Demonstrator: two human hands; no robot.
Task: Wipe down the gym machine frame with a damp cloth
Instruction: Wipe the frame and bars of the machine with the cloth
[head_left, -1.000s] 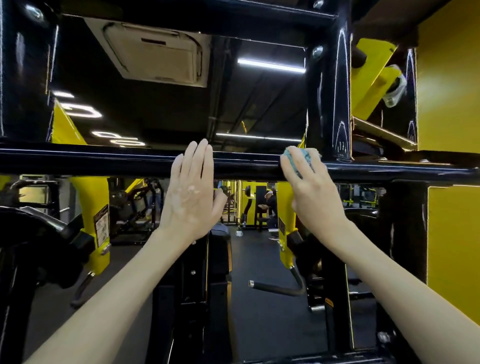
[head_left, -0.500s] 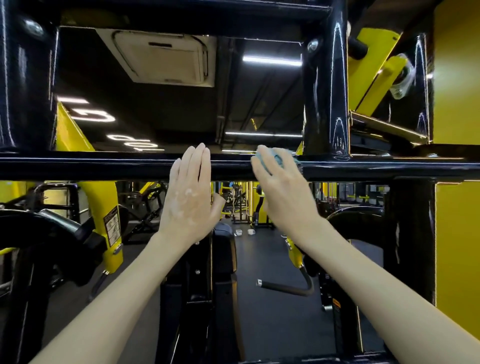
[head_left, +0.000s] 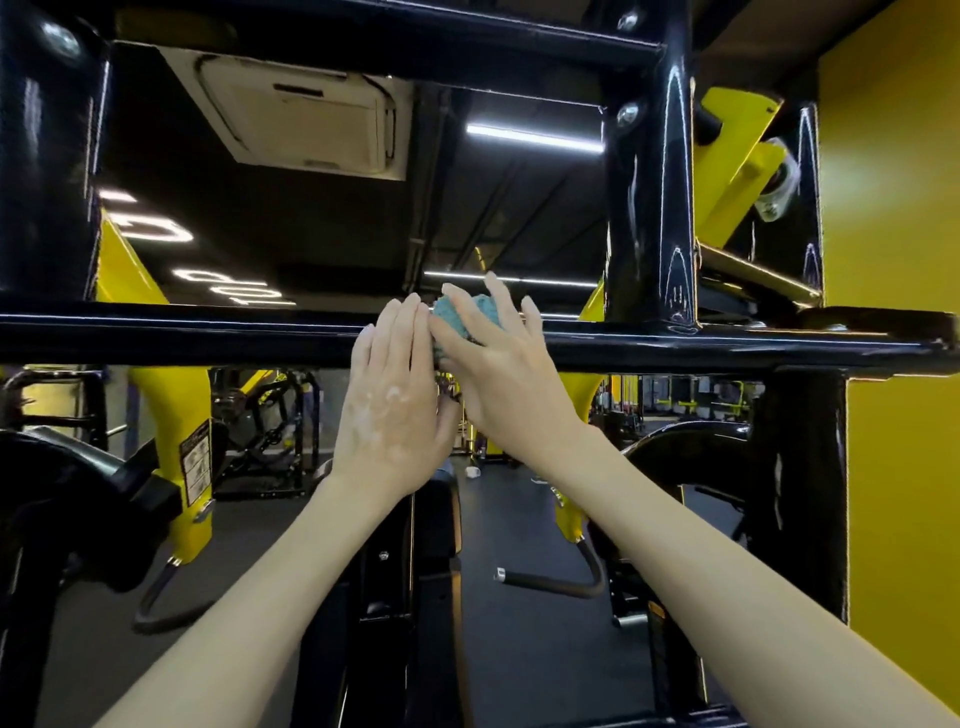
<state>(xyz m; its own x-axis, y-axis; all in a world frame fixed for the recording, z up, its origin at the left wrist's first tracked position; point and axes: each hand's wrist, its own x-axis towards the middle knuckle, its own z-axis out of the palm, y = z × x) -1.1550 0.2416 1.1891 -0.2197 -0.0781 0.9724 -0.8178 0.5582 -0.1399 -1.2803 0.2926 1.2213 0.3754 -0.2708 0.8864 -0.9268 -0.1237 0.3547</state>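
Two hands: both are raised to the black frame bar (head_left: 208, 332), side by side, with the wrists below it.
Right grip: the right hand (head_left: 509, 384) has its fingers spread and curved over a bunched blue cloth (head_left: 462, 317), clasping it against the front and top of the bar.
Left grip: the left hand (head_left: 395, 410) lies flat on the bar just left of the cloth, fingers straight and together, clasping nothing; pale blotches mark its back.
Cloth: only a wad shows between and above the right fingers; the rest is covered by the palm. It seems to touch the left index finger, though the join is hard to make out.
Writing: a black-and-white sticker (head_left: 195, 462) sits on the yellow arm (head_left: 171, 405) down and left of the grip; its print is too small to read. A small yellow label (head_left: 655, 610) on the post low to the right is also unreadable.
Beyond the grip: a black upright post (head_left: 649, 208) rises from the bar to the right; a ceiling air-conditioner cassette (head_left: 296, 119) hangs above and left.
Cut off: the bar runs out of view at both edges, and a yellow panel (head_left: 893, 208) on the far right is cropped.
Hard to make out: the dark rounded mass (head_left: 52, 493) far left and below.
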